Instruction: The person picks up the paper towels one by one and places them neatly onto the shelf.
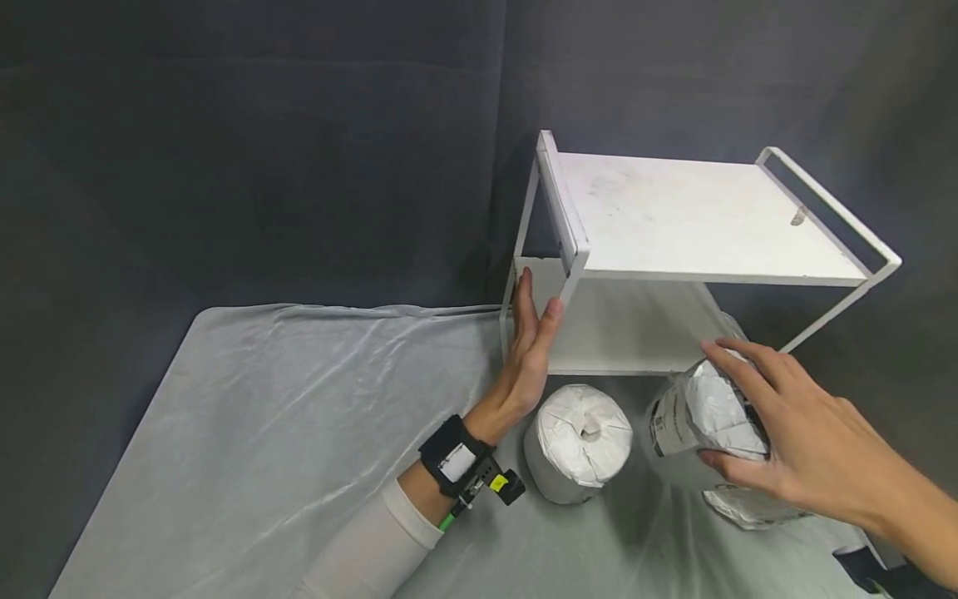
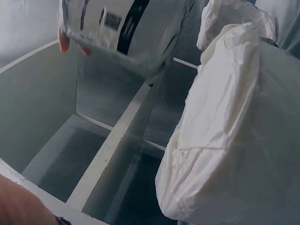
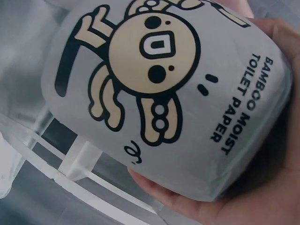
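Note:
My right hand grips a wrapped toilet paper roll in front of the lower right part of a white two-tier rack. In the right wrist view the held toilet paper roll shows a cartoon figure and printed words. It looks tilted and raised off the cloth. My left hand rests against the rack's left side, fingers extended upward. Between the hands a second wrapped roll stands upright, its wrapper tucked into the core. The left wrist view shows the held roll blurred.
Another wrapped roll lies partly hidden under my right hand. Grey cloth covers the table, and a dark curtain hangs behind. The rack's upper shelf has raised side rails.

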